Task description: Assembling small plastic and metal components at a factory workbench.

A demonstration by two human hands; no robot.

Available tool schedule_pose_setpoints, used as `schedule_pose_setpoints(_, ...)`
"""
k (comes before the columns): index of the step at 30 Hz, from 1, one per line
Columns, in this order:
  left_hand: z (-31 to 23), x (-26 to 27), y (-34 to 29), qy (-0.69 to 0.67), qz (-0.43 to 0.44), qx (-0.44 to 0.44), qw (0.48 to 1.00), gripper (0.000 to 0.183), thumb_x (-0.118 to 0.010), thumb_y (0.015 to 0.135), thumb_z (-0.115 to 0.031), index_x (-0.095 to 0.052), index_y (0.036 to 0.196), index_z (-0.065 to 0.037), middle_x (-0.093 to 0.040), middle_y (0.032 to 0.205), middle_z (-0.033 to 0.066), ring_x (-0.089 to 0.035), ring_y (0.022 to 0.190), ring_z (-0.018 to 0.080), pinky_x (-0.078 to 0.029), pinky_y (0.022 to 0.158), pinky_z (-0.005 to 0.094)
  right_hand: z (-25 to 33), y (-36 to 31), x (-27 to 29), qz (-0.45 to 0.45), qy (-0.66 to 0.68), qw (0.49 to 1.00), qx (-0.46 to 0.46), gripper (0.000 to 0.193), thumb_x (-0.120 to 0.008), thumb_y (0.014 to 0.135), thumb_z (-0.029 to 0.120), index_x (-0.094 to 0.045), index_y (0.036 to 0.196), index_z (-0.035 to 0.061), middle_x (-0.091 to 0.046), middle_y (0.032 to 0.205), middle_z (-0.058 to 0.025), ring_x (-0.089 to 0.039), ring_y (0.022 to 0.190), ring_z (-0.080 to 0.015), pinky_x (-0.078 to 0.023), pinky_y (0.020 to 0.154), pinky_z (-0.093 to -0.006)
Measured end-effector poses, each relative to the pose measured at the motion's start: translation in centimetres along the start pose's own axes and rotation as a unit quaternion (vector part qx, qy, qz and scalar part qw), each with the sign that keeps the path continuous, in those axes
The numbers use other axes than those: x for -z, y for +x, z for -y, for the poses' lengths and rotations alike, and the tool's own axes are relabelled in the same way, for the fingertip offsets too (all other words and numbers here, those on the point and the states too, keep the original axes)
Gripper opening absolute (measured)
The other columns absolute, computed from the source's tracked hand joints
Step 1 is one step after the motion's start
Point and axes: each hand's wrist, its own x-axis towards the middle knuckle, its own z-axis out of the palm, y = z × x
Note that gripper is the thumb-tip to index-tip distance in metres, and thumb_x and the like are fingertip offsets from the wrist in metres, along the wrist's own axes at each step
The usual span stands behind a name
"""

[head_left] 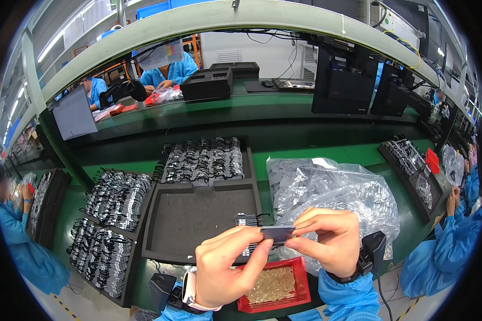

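Head view: both bare hands meet above the near edge of a green workbench (359,155). The left hand (227,259) pinches the left end of a thin, dark grey, rectangular piece (277,232) between thumb and forefinger. The right hand (329,241) pinches the opposite end with thumb and fingertips; whether it also holds a smaller item cannot be told. The piece is suspended between the hands, clear of the bench. Gripping both ends probably keeps it steady and leaves its middle face exposed.

Directly below the hands is a shallow, red, rectangular tray (304,281) containing small, pale, translucent bits (273,283). Its position close to the body presumably shortens the reach.

Beyond the left hand lies a black, foam-like, two-compartment tray (198,211). Its near compartment is mostly bare, with a short column of silver-and-black flat parts (246,220) at the right side; its far compartment holds dense rows of similar parts. The rows appear arranged to keep units separate and orderly.

Beside this tray, to the right, a clear plastic bag (359,187) lies spread around loose dark grey flat pieces (292,182), seemingly left accessible for the right hand.
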Motion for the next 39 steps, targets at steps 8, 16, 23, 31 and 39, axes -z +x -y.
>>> schedule_pose_setpoints(8, -0.1, 0.0, 0.4, -0.143, 0.026, 0.064, 0.987, 0.017, -0.068, 0.07, 0.0, -0.062, 0.085, 0.003, -0.063, 0.08, 0.0116, -0.063, 0.071, 0.0176, -0.049, 0.062, 0.0257, 0.2, 0.0, 0.1, 0.024, -0.014, 1.0, -0.007, 0.012, -0.071, 0.065, -0.002, -0.065, 0.075, -0.0018, -0.065, 0.075, -0.0108, -0.062, 0.069, -0.0168, -0.048, 0.06, -0.0253)
schedule_pose_setpoints(16, 0.7, 0.2, 0.2, -0.172, 0.052, 0.08, 0.981, 0.017, -0.068, 0.071, 0.001, -0.062, 0.086, 0.004, -0.064, 0.083, 0.0115, -0.061, 0.076, 0.0135, -0.048, 0.067, 0.0241, 0.2, 0.0, -0.5, 0.053, -0.066, 0.996, 0.006, 0.009, -0.07, 0.066, 0.0, -0.064, 0.074, -0.0009, -0.065, 0.075, -0.0098, -0.063, 0.07, -0.0163, -0.049, 0.062, -0.0253)
schedule_pose_setpoints(23, -0.1, 0.0, 0.3, -0.232, -0.007, 0.107, 0.967, 0.012, -0.066, 0.067, 0.009, -0.058, 0.075, 0.008, -0.062, 0.074, 0.0152, -0.059, 0.072, 0.0192, -0.049, 0.065, 0.0289, -0.1, 0.0, -0.9, 0.05, 0.011, 0.998, -0.042, 0.011, -0.07, 0.068, 0.002, -0.063, 0.076, -0.0006, -0.065, 0.075, -0.0097, -0.063, 0.068, -0.0161, -0.049, 0.061, -0.0252)
schedule_pose_setpoints(31, -0.4, 0.3, 0.4, -0.202, -0.028, 0.12, 0.972, 0.012, -0.066, 0.065, 0.011, -0.06, 0.075, 0.008, -0.063, 0.074, 0.0157, -0.058, 0.067, 0.0161, -0.047, 0.062, 0.0269, -0.2, 0.0, -1.2, 0.057, -0.063, 0.996, -0.024, 0.012, -0.07, 0.068, 0.003, -0.064, 0.077, 0.0002, -0.065, 0.076, -0.0099, -0.064, 0.07, -0.0171, -0.049, 0.061, -0.0259)
schedule_pose_setpoints(39, -0.3, 0.1, 0.5, -0.21, -0.043, 0.114, 0.97, 0.013, -0.068, 0.065, 0.009, -0.059, 0.074, 0.006, -0.062, 0.071, 0.0145, -0.058, 0.067, 0.0171, -0.047, 0.063, 0.0274, -0.6, -0.3, -1.6, 0.037, -0.076, 0.996, -0.01, 0.014, -0.07, 0.067, 0.002, -0.063, 0.079, -0.0005, -0.065, 0.076, -0.0107, -0.064, 0.07, -0.0178, -0.05, 0.063, -0.0261)
